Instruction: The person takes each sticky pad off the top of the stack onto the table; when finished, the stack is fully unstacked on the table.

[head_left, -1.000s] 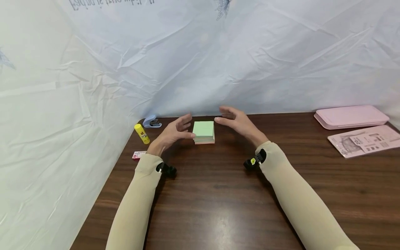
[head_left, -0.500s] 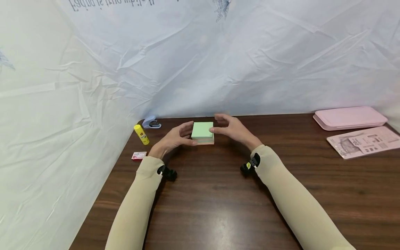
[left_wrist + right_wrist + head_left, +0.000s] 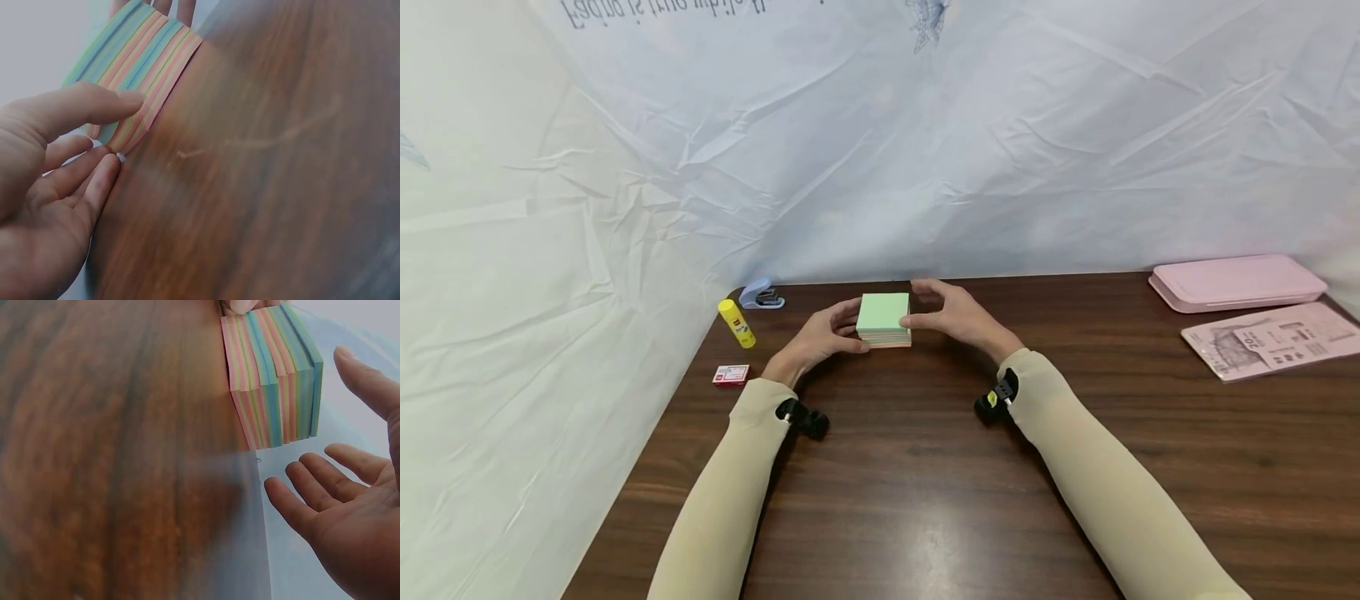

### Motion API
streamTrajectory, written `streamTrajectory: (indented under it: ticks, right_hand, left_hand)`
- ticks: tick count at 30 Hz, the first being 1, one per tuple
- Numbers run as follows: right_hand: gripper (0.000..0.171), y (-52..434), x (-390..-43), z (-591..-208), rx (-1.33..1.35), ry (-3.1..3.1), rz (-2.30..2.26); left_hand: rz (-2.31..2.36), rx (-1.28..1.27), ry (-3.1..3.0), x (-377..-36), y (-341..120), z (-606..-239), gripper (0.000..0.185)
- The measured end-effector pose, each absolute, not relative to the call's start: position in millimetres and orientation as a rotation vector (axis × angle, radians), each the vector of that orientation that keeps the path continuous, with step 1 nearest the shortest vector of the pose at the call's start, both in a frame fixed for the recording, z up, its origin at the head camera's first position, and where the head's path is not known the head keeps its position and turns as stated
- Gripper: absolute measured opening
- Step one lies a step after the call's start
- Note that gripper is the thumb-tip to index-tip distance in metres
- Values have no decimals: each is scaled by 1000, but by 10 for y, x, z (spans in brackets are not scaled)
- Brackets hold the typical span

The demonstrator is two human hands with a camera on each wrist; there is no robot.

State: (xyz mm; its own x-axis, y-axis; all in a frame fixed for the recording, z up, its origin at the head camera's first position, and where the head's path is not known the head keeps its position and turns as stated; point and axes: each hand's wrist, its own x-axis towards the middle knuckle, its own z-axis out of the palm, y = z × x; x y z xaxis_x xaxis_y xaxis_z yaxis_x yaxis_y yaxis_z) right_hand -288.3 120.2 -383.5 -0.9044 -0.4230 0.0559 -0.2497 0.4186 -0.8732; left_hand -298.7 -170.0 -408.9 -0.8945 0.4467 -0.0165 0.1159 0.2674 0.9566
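Note:
A square stack of sticky notes (image 3: pixel 882 313) stands at the far middle of the table, pale green on top, with pink, yellow and blue layers down its sides. My left hand (image 3: pixel 822 337) holds its near left corner: in the left wrist view the thumb (image 3: pixel 115 105) lies on the striped front face and the fingers reach the left side. On the right, my right hand (image 3: pixel 961 317) is spread beside the stack. The right wrist view shows its thumb (image 3: pixel 359 375) and fingers apart from the striped sides (image 3: pixel 275 381), with a gap between.
Left of the hands on the dark wooden table (image 3: pixel 895 483) are a blue stapler (image 3: pixel 762 295), a yellow glue stick (image 3: pixel 737 323) and a small red-and-white box (image 3: pixel 731 375). A pink case (image 3: pixel 1238 283) and a flat pink packet (image 3: pixel 1273 340) lie right. A white curtain (image 3: pixel 865 167) hangs behind.
The right hand has come down and left to the stack's right side. The left hand has shifted slightly lower, its thumb now at the stack's near left corner.

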Motion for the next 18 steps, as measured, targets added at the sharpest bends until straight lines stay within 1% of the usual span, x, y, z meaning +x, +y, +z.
streamTrajectory:
  ticks: [18]
  right_hand:
    - [89, 1141, -2912, -3863, -616, 2533, -1368]
  left_hand:
    - [1578, 553, 2340, -2980, -1677, -4120, 88]
